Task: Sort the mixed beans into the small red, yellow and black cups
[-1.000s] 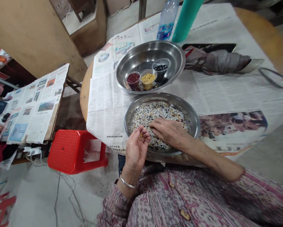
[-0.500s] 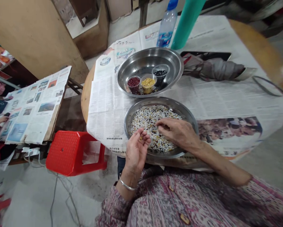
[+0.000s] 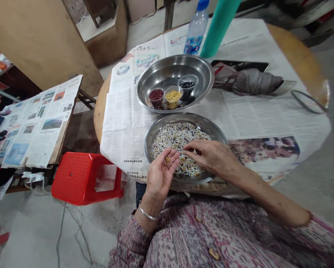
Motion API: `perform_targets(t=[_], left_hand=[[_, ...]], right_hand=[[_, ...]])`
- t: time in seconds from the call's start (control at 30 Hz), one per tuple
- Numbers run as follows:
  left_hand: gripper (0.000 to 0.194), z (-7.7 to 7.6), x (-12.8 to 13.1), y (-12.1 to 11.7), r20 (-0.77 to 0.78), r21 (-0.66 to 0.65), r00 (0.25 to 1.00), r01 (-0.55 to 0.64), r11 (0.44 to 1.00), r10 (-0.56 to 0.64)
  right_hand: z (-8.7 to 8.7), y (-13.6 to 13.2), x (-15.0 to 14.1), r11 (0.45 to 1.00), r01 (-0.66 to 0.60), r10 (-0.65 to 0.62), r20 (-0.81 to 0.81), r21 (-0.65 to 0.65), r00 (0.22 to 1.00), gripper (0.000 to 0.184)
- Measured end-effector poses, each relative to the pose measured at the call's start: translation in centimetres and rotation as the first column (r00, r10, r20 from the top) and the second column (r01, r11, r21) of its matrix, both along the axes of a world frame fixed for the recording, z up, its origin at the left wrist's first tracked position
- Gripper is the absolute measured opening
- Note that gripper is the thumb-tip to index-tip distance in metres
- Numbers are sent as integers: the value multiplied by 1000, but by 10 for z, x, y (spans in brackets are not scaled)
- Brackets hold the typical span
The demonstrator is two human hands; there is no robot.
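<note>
- Yellow beans [image 3: 167,160] lie on the left hand [image 3: 159,176], palm up, grip apart.
- The right hand [image 3: 213,156], just right, is over the near bowl [image 3: 216,131] of grain [image 3: 178,137]; cannot tell whether its grip is together.
- The far bowl [image 3: 167,70], holding three cups [image 3: 172,98], sits on the desk [image 3: 100,115], over newspaper [image 3: 122,123].
- Red stool [image 3: 72,176] on the floor [image 3: 38,238], left.

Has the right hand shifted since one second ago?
Yes: judged against the rim of the near basin, the right hand has moved rightward, closer to that basin's right side.
</note>
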State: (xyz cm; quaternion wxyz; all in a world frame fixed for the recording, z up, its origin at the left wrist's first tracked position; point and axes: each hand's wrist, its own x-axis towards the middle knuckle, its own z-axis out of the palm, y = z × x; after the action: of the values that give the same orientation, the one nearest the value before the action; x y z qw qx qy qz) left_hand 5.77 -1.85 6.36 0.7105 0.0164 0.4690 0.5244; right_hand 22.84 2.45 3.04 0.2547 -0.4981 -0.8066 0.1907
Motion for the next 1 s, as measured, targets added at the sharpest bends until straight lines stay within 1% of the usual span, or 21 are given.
perform_targets(t=[0.07,0.13,0.23,0.37,0.47,0.57,0.67,0.77,0.83,0.93,1.0], left_hand=[[23,0,-1,0,4,2,1000,-2,1000,2],[24,0,-1,-1,12,6,1000,-4,1000,4],[24,0,-1,-1,16,10,1000,-5,1000,5],[24,1,-1,0,17,1,1000,-8,1000,8],[23,0,-1,-1,20,5,1000,-10,1000,10],[24,-1,-2,-2,18,25,1000,-9,1000,8],[24,-1,-2,-5,11,44,1000,-1,999,0],[24,-1,-3,-7,2,66,1000,-1,998,1],[24,0,-4,-8,-3,72,1000,-9,997,9],[24,-1,-5,-8,-9,66,1000,-17,998,17],[24,-1,-5,-9,-9,68,1000,-15,998,16]], right_hand=[[-10,-5,4,998,-39,32,121,51,992,17],[-17,-10,5,994,-80,63,211,72,975,16],[-20,-12,2,991,-108,83,273,77,958,19],[-22,-10,1,990,-109,83,264,85,961,21],[-22,-9,5,991,-80,57,204,106,977,21],[-22,-8,9,993,-66,50,161,96,986,20],[-21,-8,11,994,-62,47,164,89,985,19],[-18,-8,10,990,-51,28,174,131,984,22],[-17,-9,7,986,-87,60,185,141,981,22],[-19,-8,0,978,-174,145,220,117,965,21],[-21,-7,-3,975,-187,152,253,121,956,21]])
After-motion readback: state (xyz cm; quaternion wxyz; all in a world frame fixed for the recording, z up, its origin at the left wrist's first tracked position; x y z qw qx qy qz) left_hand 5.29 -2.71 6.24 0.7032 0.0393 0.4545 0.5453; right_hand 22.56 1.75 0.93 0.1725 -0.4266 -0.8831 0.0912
